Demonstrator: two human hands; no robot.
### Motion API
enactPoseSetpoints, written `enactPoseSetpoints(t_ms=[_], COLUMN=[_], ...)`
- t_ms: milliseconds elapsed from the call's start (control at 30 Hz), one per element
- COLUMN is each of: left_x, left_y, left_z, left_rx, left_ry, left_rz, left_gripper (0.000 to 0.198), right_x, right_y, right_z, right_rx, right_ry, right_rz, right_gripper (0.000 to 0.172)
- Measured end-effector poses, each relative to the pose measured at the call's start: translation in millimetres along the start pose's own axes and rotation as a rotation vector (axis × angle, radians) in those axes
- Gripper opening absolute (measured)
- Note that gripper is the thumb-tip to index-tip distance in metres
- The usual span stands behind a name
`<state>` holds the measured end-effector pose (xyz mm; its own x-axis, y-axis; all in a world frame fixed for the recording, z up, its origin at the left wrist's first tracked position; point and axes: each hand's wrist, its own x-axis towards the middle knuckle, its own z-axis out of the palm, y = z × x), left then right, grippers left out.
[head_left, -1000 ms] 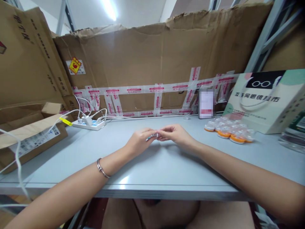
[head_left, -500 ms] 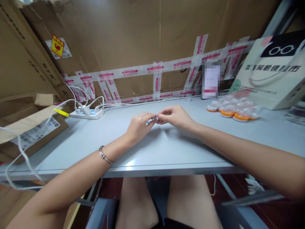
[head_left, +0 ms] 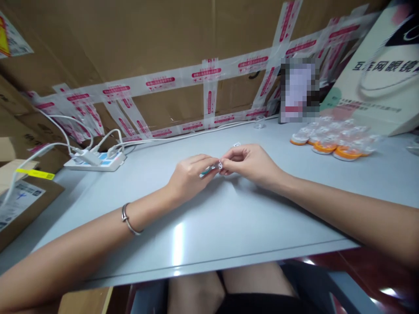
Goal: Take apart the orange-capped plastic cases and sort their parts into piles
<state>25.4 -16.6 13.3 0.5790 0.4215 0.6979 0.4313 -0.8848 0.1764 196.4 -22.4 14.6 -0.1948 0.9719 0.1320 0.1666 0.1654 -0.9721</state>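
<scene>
My left hand (head_left: 191,176) is closed in a pinch on a small clear plastic piece (head_left: 216,165) with a teal strip (head_left: 208,170) along one side. Its exact kind is too small to make out. The fingertips of my right hand (head_left: 248,163) press together at the right end of the same piece, so the two hands nearly touch. Just behind the right fingers a little white printed tab (head_left: 236,145) shows; whether it belongs to what the hand holds I cannot tell. Both hands are above the middle of the grey table (head_left: 144,244).
To the right lie several clear-topped items with orange and white bases (head_left: 347,151). Behind them are a paper bag (head_left: 369,93) and an upright blurred phone-like screen (head_left: 297,89). A power strip (head_left: 113,162) with white cables and an open carton (head_left: 36,198) occupy the left.
My view has tilted and come nearer the table. Both hands keep their pinch on the clear piece; the white printed tab now shows behind the right hand.
</scene>
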Motion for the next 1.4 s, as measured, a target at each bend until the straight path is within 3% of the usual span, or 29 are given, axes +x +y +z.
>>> enactPoseSetpoints(t_ms=[333, 600, 733, 900, 1033, 1233, 1400], left_x=[-0.1, 1.0, -0.2, -0.1, 0.2, -1.6, -1.6], left_y=[-20.6, -7.7, 2.1, 2.9, 0.3, -2.3, -6.1], left_z=[8.3, 11.0, 6.8, 4.2, 4.0, 2.3, 1.3], left_rx=[-0.145, -0.131, -0.173, -0.432, -0.542, -0.585, -0.605], left_ry=[-0.063, -0.049, -0.037, 0.002, 0.038, 0.071, 0.09], left_rz=[-0.052, -0.098, -0.218, -0.459, -0.563, -0.583, -0.599], left_gripper=[0.011, 0.01, 0.01, 0.013, 0.015, 0.014, 0.013], right_x=[9.0, 4.4, 0.8, 1.1, 1.7, 2.6, 10.4], right_y=[2.9, 7.1, 2.3, -2.3, -2.6, 1.8, 0.8], right_z=[5.6, 0.0, -1.6, -4.9, -6.6, -1.0, 2.2], right_rx=[0.103, 0.194, 0.266, 0.417, 0.486, 0.496, 0.42], right_ry=[0.079, 0.093, 0.023, -0.04, -0.071, -0.096, -0.087], right_rz=[0.181, 0.267, 0.317, 0.423, 0.41, 0.306, 0.302], right_gripper=[0.01, 0.01, 0.007, 0.007, 0.004, 0.027, 0.028])
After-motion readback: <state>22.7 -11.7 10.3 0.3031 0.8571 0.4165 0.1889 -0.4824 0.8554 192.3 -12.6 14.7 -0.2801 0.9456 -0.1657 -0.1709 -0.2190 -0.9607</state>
